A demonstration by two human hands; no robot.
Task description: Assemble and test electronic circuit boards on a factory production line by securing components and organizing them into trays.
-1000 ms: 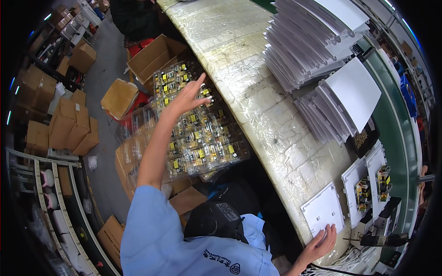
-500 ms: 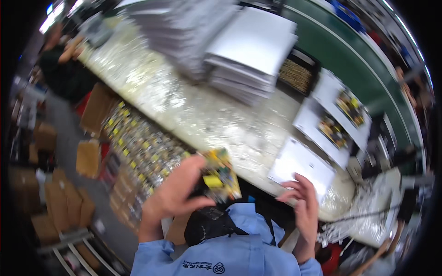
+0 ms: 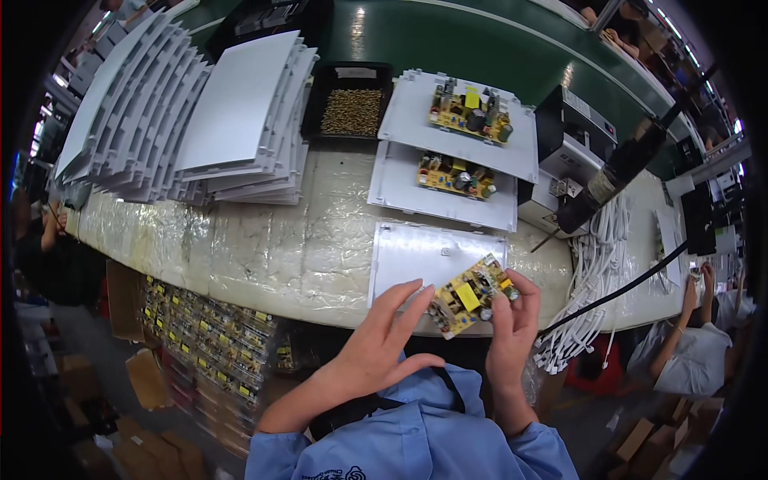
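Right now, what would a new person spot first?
Probably the yellow circuit board, near the middle, in the right hand, the left hand close beside it. Next, maybe, the stacks of white panels at upper left, and the black tray of tiny gold-coloured pieces right of them.

The circuit board (image 3: 466, 298) is yellow, the panel (image 3: 410, 258) white, the shirt (image 3: 404, 440) light blue.

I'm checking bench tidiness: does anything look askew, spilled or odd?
The thin white cables look untidy, dangling over the front edge of the pale plastic-covered bench. No spill shows; the rectangular yellow-brown circuit board in the right hand has no obvious damage.
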